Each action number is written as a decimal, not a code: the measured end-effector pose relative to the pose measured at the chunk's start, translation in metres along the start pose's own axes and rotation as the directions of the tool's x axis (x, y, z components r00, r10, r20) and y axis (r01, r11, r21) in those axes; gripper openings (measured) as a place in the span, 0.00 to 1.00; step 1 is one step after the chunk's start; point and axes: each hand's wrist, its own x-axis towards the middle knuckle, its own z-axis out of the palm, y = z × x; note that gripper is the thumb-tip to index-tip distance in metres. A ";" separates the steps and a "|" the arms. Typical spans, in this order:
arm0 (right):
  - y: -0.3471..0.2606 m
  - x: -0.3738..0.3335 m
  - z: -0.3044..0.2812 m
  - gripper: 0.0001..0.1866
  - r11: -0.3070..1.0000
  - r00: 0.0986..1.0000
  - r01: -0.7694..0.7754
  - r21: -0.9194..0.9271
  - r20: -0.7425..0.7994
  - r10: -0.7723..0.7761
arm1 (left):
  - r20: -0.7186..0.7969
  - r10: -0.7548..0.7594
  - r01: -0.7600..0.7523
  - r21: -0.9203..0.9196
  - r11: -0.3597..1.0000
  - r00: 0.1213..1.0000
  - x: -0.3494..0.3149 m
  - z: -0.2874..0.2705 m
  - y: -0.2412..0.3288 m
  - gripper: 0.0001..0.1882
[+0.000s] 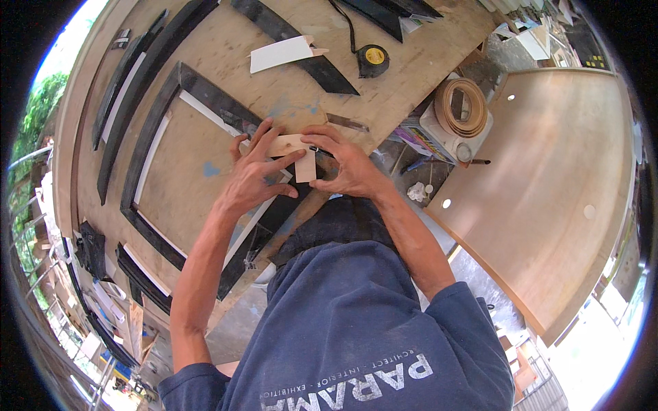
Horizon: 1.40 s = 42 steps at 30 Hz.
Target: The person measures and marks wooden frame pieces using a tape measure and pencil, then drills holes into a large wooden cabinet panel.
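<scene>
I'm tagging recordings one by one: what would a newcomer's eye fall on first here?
Probably the left hand and right hand around pale wood at a corner of the black frame, near the picture's middle. Next, perhaps, the black-and-yellow tape measure toward the top, and the large wooden panel on the right.

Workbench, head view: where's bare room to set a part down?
Free: bare wood inside the black frame, left of the left hand; workbench between the tape measure and its right edge; most of the brown panel.
Crowded: around the left hand and right hand, at the pale wood pieces; upper left, where long black strips lie.
</scene>
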 end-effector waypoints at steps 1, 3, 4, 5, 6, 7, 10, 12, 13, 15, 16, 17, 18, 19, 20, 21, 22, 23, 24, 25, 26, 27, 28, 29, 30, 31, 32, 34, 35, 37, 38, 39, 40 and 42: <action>-0.001 0.000 0.000 0.45 1.000 1.000 -0.009 0.004 -0.002 0.009 | -0.002 0.002 -0.002 0.000 1.000 1.000 0.000 0.001 0.000 0.44; -0.002 0.000 0.000 0.45 1.000 1.000 0.004 -0.006 -0.007 -0.004 | -0.005 0.005 -0.005 -0.001 1.000 1.000 -0.001 0.002 -0.002 0.44; -0.002 0.000 0.000 0.45 1.000 1.000 0.009 -0.013 -0.011 -0.009 | -0.004 0.004 -0.004 -0.008 1.000 1.000 -0.001 0.004 -0.002 0.44; -0.001 0.000 0.000 0.45 1.000 1.000 0.016 -0.022 -0.019 -0.017 | -0.003 0.004 -0.004 -0.014 1.000 1.000 -0.001 0.005 -0.003 0.44; 0.000 0.000 0.000 0.45 0.999 0.999 0.024 -0.031 -0.027 -0.024 | -0.001 0.003 -0.003 -0.020 1.000 1.000 -0.001 0.006 -0.003 0.45; 0.000 0.001 0.001 0.45 0.999 0.999 0.033 -0.037 -0.033 -0.034 | -0.002 0.004 -0.004 -0.020 1.000 1.000 -0.001 0.006 -0.003 0.45; -0.001 0.001 0.001 0.45 0.999 0.999 0.028 -0.033 -0.032 -0.029 | -0.004 0.007 -0.007 -0.018 1.000 1.000 -0.001 0.005 -0.003 0.45; 0.001 0.000 0.002 0.44 0.999 0.999 0.030 -0.038 -0.039 -0.031 | -0.002 0.010 -0.010 -0.017 1.000 1.000 0.000 0.005 -0.003 0.45; 0.001 -0.001 0.002 0.44 0.999 0.999 0.031 -0.039 -0.041 -0.033 | -0.006 0.014 -0.014 -0.019 1.000 1.000 0.000 0.006 -0.004 0.45; 0.001 -0.001 0.002 0.44 0.999 0.999 0.024 -0.032 -0.039 -0.025 | -0.014 0.021 -0.021 -0.023 0.999 1.000 0.000 0.007 -0.005 0.44; 0.000 0.000 0.003 0.44 0.999 0.999 0.023 -0.028 -0.036 -0.024 | -0.013 0.020 -0.020 -0.020 1.000 1.000 -0.001 0.006 -0.005 0.44; 0.000 0.000 0.004 0.44 0.999 0.999 0.024 -0.029 -0.035 -0.025 | -0.011 0.019 -0.019 -0.016 1.000 1.000 -0.002 0.005 -0.005 0.44; 0.000 0.000 0.004 0.44 0.999 0.999 0.025 -0.031 -0.033 -0.026 | -0.010 0.017 -0.018 -0.012 1.000 1.000 -0.002 0.005 -0.005 0.45; 0.000 0.000 0.004 0.44 0.999 0.999 0.026 -0.032 -0.032 -0.027 | -0.011 0.019 -0.019 -0.013 1.000 1.000 -0.002 0.004 -0.005 0.45; 0.000 0.000 0.004 0.44 1.000 0.999 0.014 -0.011 -0.033 -0.014 | -0.013 0.020 -0.020 -0.013 1.000 1.000 -0.002 0.004 -0.004 0.45; -0.002 -0.001 0.004 0.44 1.000 0.999 0.002 0.010 -0.035 -0.002 | -0.015 0.021 -0.021 -0.014 1.000 1.000 -0.001 0.003 -0.004 0.45; -0.003 -0.001 0.004 0.44 0.999 0.999 -0.009 0.031 -0.036 0.010 | -0.015 0.023 -0.024 -0.016 1.000 1.000 -0.001 0.003 -0.004 0.44; -0.003 0.000 0.003 0.44 1.000 1.000 -0.001 0.019 -0.032 0.001 | -0.016 0.026 -0.026 -0.017 1.000 1.000 -0.001 0.004 -0.005 0.44; -0.002 0.000 0.003 0.44 1.000 1.000 0.008 0.006 -0.027 -0.008 | -0.017 0.028 -0.029 -0.019 0.999 0.999 -0.001 0.004 -0.006 0.44; -0.002 0.000 0.002 0.43 1.000 1.000 0.016 -0.009 -0.024 -0.016 | -0.020 0.029 -0.029 -0.021 0.999 0.999 -0.001 0.005 -0.006 0.44; -0.002 0.001 0.001 0.44 1.000 1.000 0.016 -0.013 -0.022 -0.016 | -0.023 0.030 -0.030 -0.022 0.999 0.999 -0.001 0.006 -0.006 0.44; -0.003 0.001 0.001 0.44 1.000 1.000 0.016 -0.018 -0.021 -0.016 | -0.025 0.031 -0.031 -0.024 0.999 0.999 -0.001 0.006 -0.006 0.44; -0.003 0.001 0.001 0.44 1.000 1.000 0.015 -0.022 -0.020 -0.016 | -0.027 0.029 -0.030 -0.022 0.999 0.999 -0.001 0.006 -0.006 0.44; -0.004 0.001 0.002 0.43 1.000 1.000 0.003 -0.008 -0.023 -0.003 | -0.028 0.028 -0.029 -0.020 0.999 0.999 -0.001 0.006 -0.005 0.44; -0.004 0.000 0.002 0.43 1.000 1.000 -0.010 0.006 -0.025 0.011 | -0.029 0.027 -0.028 -0.018 0.999 0.999 -0.001 0.005 -0.005 0.44; -0.005 0.000 0.002 0.43 1.000 0.999 -0.024 0.020 -0.028 0.024 | -0.025 0.023 -0.024 -0.017 1.000 0.999 -0.001 0.005 -0.004 0.44; -0.005 0.000 0.002 0.43 0.999 0.999 -0.027 0.023 -0.026 0.027 | -0.022 0.020 -0.020 -0.015 1.000 1.000 -0.001 0.004 -0.004 0.44; -0.006 0.000 0.002 0.43 0.999 0.999 -0.033 0.029 -0.023 0.034 | -0.021 0.014 -0.015 -0.016 1.000 1.000 -0.001 0.004 -0.004 0.45; -0.006 0.000 0.001 0.43 1.000 0.999 -0.026 0.017 -0.020 0.027 | -0.023 0.013 -0.013 -0.019 1.000 1.000 -0.002 0.006 -0.004 0.45; -0.006 0.000 0.001 0.43 1.000 1.000 -0.013 -0.010 -0.015 0.013 | -0.026 0.011 -0.012 -0.025 1.000 1.000 -0.001 0.006 -0.004 0.45; -0.005 0.000 0.001 0.44 1.000 1.000 -0.013 -0.013 -0.018 0.013 | -0.027 0.011 -0.011 -0.027 1.000 1.000 -0.001 0.006 -0.004 0.45; -0.004 -0.001 0.001 0.44 1.000 1.000 -0.013 -0.017 -0.022 0.012 | -0.029 0.010 -0.011 -0.030 0.999 1.000 0.000 0.006 -0.003 0.45; -0.004 -0.001 0.001 0.44 1.000 1.000 -0.010 -0.019 -0.023 0.010 | -0.030 0.012 -0.013 -0.030 0.999 0.999 -0.001 0.006 -0.003 0.45; -0.005 -0.001 0.001 0.44 1.000 1.000 -0.018 -0.004 -0.023 0.018 | -0.033 0.015 -0.016 -0.029 0.999 0.999 -0.001 0.005 -0.004 0.45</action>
